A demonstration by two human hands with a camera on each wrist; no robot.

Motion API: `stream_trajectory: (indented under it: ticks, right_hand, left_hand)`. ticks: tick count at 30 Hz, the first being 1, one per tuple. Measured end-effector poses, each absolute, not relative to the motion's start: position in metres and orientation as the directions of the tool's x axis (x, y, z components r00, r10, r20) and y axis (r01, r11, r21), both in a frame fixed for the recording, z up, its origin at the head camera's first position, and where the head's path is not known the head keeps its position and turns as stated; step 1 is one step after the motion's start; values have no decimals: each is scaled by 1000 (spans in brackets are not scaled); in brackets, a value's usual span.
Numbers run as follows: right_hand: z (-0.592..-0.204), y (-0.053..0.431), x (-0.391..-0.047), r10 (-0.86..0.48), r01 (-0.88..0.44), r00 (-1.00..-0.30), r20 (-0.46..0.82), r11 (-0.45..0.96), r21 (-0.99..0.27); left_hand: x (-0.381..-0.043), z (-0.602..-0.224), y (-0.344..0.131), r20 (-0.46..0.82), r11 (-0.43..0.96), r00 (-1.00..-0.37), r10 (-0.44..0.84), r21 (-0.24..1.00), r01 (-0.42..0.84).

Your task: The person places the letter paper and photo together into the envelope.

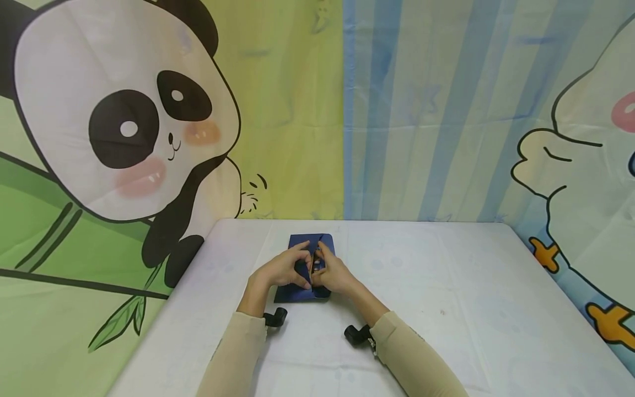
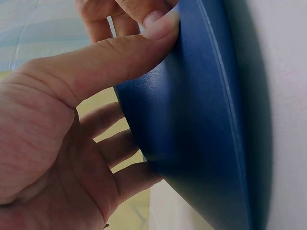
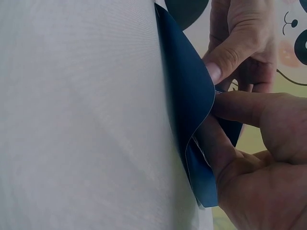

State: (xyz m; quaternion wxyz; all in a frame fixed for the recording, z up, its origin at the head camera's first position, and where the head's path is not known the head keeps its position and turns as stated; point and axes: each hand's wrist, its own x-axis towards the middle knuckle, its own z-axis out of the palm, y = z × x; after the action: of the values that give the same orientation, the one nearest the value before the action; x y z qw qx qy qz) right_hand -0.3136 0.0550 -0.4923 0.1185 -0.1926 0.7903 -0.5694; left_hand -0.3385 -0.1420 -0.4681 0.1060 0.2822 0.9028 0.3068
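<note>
A dark blue folder [image 1: 288, 294] lies on the white table, its middle panel edges lifted and a bit of pale, patterned content showing between them. My left hand [image 1: 284, 269] grips the left panel's raised edge; in the left wrist view its thumb lies along the near side of the blue sheet [image 2: 192, 139], other fingers behind it. From the right, my right hand [image 1: 338, 274] pinches at the same opening. In the right wrist view, its fingers [image 3: 218, 143] reach in under the curved blue flap [image 3: 187, 81]. The two hands' fingertips are close together at the edge.
The white table [image 1: 426, 309] stretches out to the right and in front. Behind it hangs a printed curtain [image 1: 297, 110] with a panda on the left and a white cartoon figure at right. A black wrist camera [image 1: 276, 317] sits under the left sleeve, another camera [image 1: 356, 335] under the right.
</note>
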Motion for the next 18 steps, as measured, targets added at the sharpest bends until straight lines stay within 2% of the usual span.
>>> stream_trajectory:
  ticks: [12,18]
  right_hand:
    - [-494,57,-313,-441,-165,-896,42,244,-956]
    - [-492,60,-314,-430,-183,-901,46,283,-941]
  left_hand:
    - [-340,-469,-143,-13,632,-806,592,628,454]
    - [-340,-470,-142,-22,641,-808,588,622,449]
